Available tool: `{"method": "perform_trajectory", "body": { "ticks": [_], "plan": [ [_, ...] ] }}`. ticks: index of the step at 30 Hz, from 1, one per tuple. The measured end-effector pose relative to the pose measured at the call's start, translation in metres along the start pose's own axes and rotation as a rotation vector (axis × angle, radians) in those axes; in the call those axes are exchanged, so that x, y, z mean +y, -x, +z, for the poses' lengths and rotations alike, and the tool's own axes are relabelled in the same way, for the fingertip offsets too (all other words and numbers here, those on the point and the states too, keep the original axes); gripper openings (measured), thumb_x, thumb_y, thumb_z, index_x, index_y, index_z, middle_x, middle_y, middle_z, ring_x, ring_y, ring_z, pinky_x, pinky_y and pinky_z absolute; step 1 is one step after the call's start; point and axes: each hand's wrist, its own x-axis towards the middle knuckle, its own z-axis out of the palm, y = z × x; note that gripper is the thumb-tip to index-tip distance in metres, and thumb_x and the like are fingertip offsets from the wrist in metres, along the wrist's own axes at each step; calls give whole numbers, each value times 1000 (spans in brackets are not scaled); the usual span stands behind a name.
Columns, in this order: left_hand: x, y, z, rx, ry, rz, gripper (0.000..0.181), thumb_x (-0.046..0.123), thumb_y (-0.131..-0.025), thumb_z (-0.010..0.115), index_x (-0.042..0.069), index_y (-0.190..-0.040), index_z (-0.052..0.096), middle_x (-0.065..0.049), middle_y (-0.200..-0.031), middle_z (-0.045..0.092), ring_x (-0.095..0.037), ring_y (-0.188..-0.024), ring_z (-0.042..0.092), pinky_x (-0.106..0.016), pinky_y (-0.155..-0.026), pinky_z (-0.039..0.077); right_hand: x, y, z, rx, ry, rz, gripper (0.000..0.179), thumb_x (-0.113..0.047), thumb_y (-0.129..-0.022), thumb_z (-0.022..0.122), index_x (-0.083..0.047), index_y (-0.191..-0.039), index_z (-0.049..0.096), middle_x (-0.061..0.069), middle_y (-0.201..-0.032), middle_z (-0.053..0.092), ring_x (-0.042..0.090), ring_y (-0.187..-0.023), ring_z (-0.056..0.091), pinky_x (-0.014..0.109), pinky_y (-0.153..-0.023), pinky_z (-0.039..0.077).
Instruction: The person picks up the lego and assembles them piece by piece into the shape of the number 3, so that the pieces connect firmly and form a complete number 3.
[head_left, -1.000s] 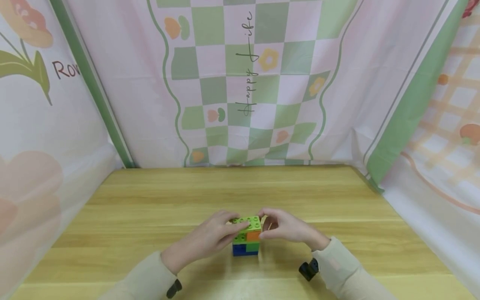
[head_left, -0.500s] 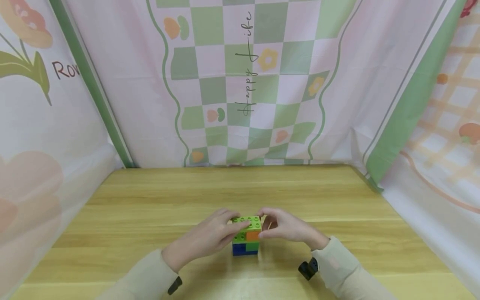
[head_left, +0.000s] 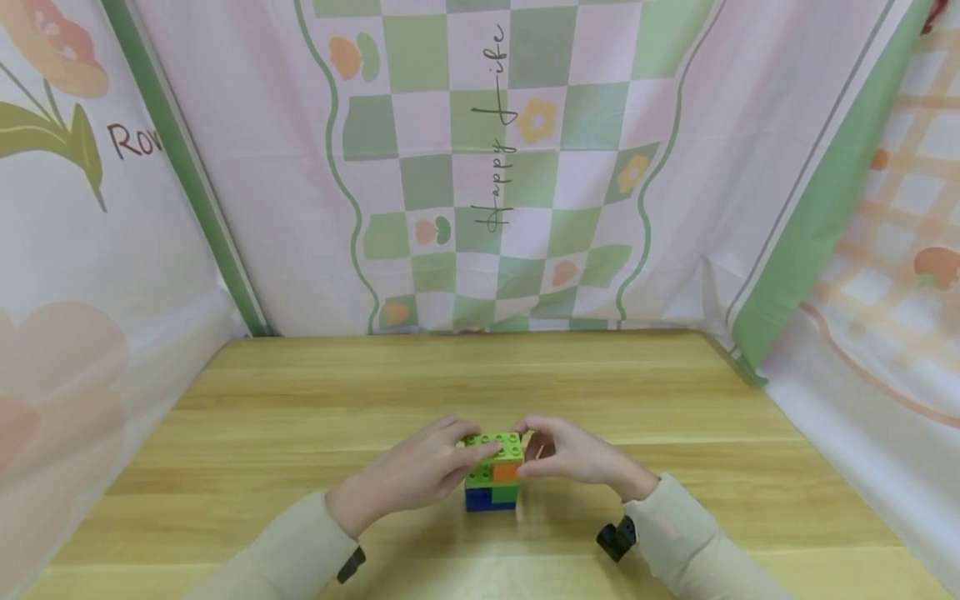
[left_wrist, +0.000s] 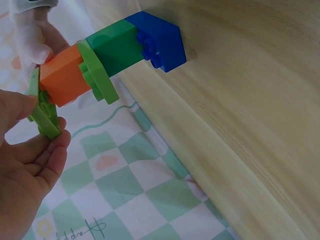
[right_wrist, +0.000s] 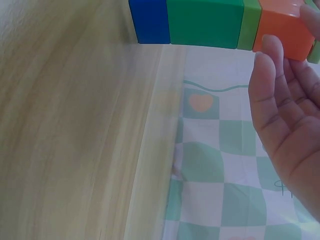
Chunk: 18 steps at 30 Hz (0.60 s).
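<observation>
A tower of toy building bricks stands on the table before me. At its base is a blue brick (left_wrist: 167, 42), then a green brick (left_wrist: 114, 46), a thin light green brick (left_wrist: 99, 74) and an orange brick (left_wrist: 65, 75). My left hand (head_left: 416, 471) pinches another thin light green brick (left_wrist: 45, 112) between thumb and fingers at the orange one's top. In the left wrist view this brick looks tilted, and whether it is pressed fully down I cannot tell. From the right, my right hand (head_left: 573, 452) holds the orange brick, thumb on the near side, fingers behind.
The wooden table (head_left: 300, 392) reaches back to a hanging cloth (head_left: 480, 167) with green checks. More printed cloth (head_left: 67, 275) closes off the left side, and another cloth (head_left: 892, 317) the right. Dark wrist devices sit under both sleeves.
</observation>
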Motion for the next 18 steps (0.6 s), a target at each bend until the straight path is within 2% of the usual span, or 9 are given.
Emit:
{"method": "perform_trajectory", "body": {
  "ticks": [3,10,18],
  "plan": [
    [0,0,0,-10,3,-6,37,6,-86,63,10,-122,60,-11,-111,59,-20,-98,55,-26,-84,45,0,0,0,0,1,5,35,-14,-85,66,0,-113,51,7,-86,58,17,-78,57,31,-69,49],
    [1,-3,-2,-37,-59,20,39,7,-85,64,11,-123,59,-11,-110,60,-19,-96,56,-26,-84,45,-1,0,1,7,16,13,34,-15,-84,67,-3,-113,52,6,-85,57,16,-77,57,30,-70,50],
    [0,-4,-4,-85,-6,-26,38,7,-88,59,13,-126,57,-9,-111,60,-17,-94,55,-24,-82,45,-1,0,1,11,20,17,35,-15,-85,67,-3,-114,52,6,-85,57,16,-78,57,30,-69,49]
  ]
}}
